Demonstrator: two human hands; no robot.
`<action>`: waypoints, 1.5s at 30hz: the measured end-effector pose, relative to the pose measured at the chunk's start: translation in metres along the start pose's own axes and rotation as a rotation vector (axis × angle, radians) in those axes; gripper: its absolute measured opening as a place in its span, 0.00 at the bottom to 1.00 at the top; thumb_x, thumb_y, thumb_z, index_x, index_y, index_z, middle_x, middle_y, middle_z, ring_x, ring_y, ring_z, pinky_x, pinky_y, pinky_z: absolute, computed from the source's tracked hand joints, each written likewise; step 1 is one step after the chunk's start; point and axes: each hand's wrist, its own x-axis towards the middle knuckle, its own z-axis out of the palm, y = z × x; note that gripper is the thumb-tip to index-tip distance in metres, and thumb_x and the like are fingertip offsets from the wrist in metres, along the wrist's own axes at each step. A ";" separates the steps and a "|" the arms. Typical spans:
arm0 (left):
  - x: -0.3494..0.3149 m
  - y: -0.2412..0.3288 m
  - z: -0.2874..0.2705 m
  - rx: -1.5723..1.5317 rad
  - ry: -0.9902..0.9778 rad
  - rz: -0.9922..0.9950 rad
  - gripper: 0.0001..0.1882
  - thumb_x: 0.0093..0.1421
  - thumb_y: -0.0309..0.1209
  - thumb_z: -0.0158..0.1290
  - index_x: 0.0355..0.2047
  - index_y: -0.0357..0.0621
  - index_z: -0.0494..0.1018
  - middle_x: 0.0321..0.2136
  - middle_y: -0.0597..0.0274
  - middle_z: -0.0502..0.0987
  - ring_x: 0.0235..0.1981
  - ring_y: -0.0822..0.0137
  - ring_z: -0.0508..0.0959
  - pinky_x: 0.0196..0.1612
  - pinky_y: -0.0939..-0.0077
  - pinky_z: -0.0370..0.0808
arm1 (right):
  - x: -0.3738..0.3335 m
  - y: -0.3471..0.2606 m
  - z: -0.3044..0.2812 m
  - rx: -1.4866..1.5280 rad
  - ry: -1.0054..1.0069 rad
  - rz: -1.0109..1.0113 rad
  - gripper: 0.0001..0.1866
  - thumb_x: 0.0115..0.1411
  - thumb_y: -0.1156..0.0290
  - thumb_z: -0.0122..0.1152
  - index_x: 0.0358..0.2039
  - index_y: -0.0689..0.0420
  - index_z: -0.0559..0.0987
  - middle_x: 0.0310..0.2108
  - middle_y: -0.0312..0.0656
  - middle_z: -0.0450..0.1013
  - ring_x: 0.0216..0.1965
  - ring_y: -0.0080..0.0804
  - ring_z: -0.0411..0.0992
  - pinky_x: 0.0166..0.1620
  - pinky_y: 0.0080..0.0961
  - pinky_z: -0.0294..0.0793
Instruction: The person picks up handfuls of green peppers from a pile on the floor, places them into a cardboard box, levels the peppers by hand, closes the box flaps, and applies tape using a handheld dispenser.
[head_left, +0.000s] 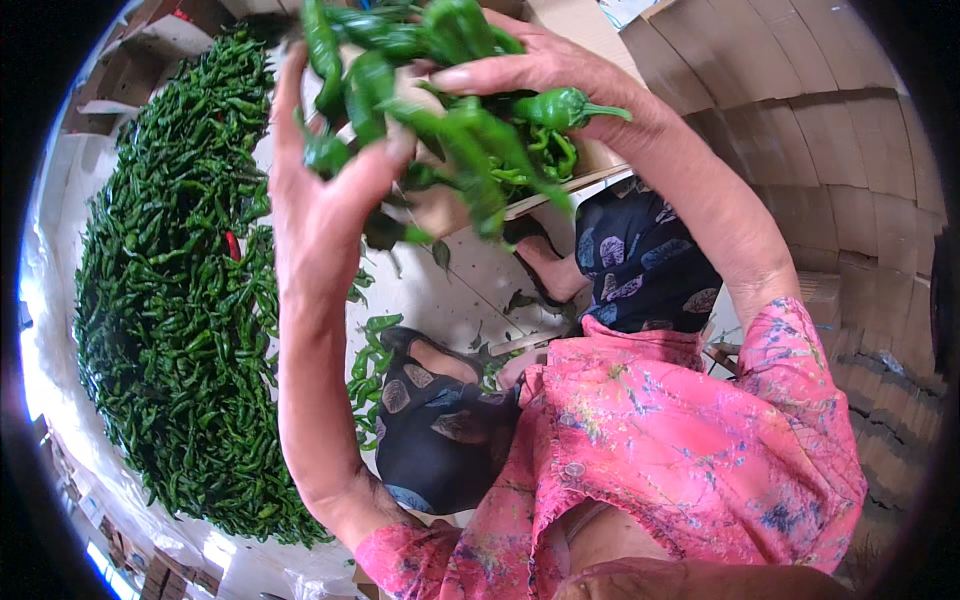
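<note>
A loose bunch of green peppers (460,140), slightly blurred, is held between my two hands at the top of the view. My left hand (325,190) cups the bunch from the left, its thumb pressed against the peppers. From the right, my right hand (545,65) curls over them, thumb pointing inward. One pepper (560,108) with a long stem shows against my right wrist. Beneath the bunch is an open cardboard box (592,178) with more green peppers inside, mostly hidden by my hands and what they hold.
A large heap of green peppers (180,320) covers the floor at left, with one red pepper (233,245) in it. Stacked flattened cartons (800,110) stand at right. Scattered peppers (372,360) and leaves lie near my feet.
</note>
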 end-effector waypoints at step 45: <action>-0.407 -0.370 -0.210 0.990 0.829 -0.624 0.38 0.49 0.18 0.54 0.64 0.31 0.63 0.56 0.39 0.71 0.55 0.48 0.74 0.61 0.61 0.69 | -0.035 0.345 0.120 -1.097 -0.405 0.213 0.25 0.58 0.70 0.66 0.56 0.57 0.73 0.63 0.59 0.63 0.62 0.60 0.66 0.62 0.45 0.69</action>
